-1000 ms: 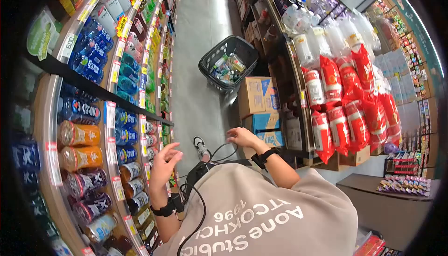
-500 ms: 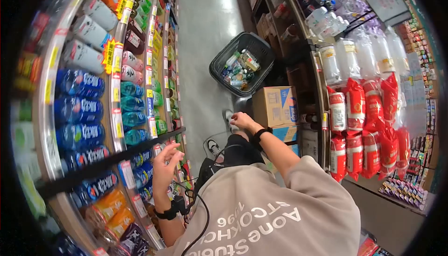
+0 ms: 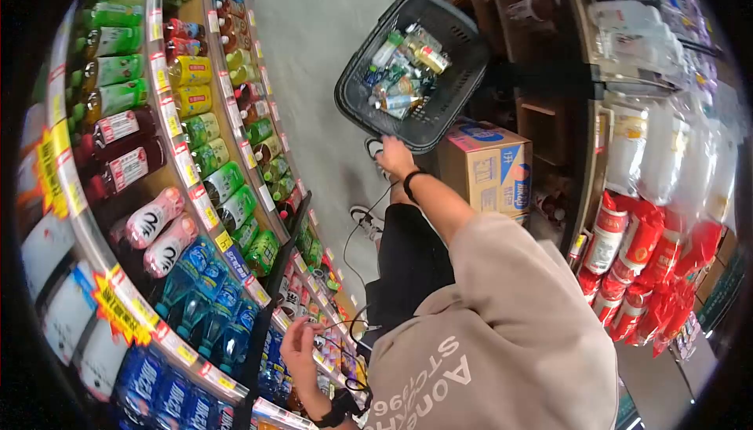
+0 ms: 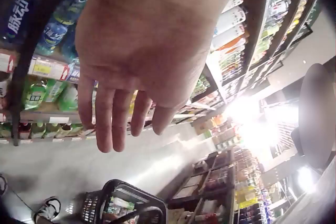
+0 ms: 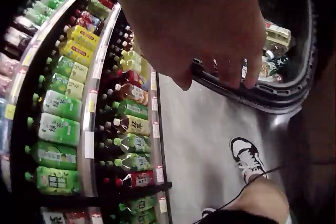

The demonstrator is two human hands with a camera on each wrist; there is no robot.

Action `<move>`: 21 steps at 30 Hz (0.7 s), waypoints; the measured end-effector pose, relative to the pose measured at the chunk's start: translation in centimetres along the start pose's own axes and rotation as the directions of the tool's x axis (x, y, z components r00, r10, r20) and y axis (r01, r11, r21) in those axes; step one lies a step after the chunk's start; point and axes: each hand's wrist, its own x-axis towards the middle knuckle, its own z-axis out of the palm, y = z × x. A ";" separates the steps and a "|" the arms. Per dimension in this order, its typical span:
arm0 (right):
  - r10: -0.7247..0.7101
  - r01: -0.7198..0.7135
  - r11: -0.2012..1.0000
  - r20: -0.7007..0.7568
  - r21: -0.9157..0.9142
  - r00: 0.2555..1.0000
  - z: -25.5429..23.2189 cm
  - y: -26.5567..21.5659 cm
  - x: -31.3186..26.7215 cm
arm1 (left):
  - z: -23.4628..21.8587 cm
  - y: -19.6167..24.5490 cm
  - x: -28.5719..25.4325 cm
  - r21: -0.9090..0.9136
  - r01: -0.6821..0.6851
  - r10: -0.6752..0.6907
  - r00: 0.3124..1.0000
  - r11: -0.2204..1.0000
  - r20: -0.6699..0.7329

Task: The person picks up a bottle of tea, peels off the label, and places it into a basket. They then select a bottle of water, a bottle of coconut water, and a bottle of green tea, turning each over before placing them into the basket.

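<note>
A black shopping basket (image 3: 357, 89) stands on the floor ahead, with several bottles (image 3: 408, 73) lying inside. My right hand (image 3: 396, 157) is lowered just short of the basket's near rim. In the right wrist view its fingers (image 5: 226, 71) hang down, overlap the rim and show nothing between them. Beside the drink shelves my left hand (image 3: 300, 344) hangs loosely with nothing in it. Its fingers (image 4: 105, 124) point downward in the left wrist view, over the aisle floor.
Shelves of bottled drinks (image 3: 223, 183) line the left side. Cardboard boxes (image 3: 486, 163) stand right of the basket, by a dark rack. Red-and-white packs (image 3: 620, 242) are stacked farther right. A black cable (image 3: 349, 249) hangs near my legs, above my shoes (image 3: 365, 222).
I have stepped toward the basket, which now looms larger. My right hand has moved forward and down toward its near rim. My left hand stays lower, at my side, still holding nothing.
</note>
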 end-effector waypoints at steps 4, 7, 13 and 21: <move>-0.074 0.066 0.988 -0.047 -0.141 0.996 -0.5 -3.2 5.1 | 1.4 0.5 0.5 0.004 0.079 -0.079 0.997 0.997 -0.022; 0.019 -0.016 0.997 0.037 -0.073 0.999 1.0 -4.3 5.9 | 2.3 0.6 0.0 0.116 0.084 -0.073 0.993 0.990 -0.096; -0.044 0.023 0.992 -0.167 -0.125 0.985 -1.4 -6.6 0.9 | 3.1 0.3 -2.0 0.187 0.036 -0.027 0.999 0.982 -0.046; -0.239 0.193 0.950 -0.178 -0.245 0.955 1.2 -5.6 -4.7 | 1.0 -5.1 -5.2 0.191 -0.170 0.170 0.985 0.967 0.019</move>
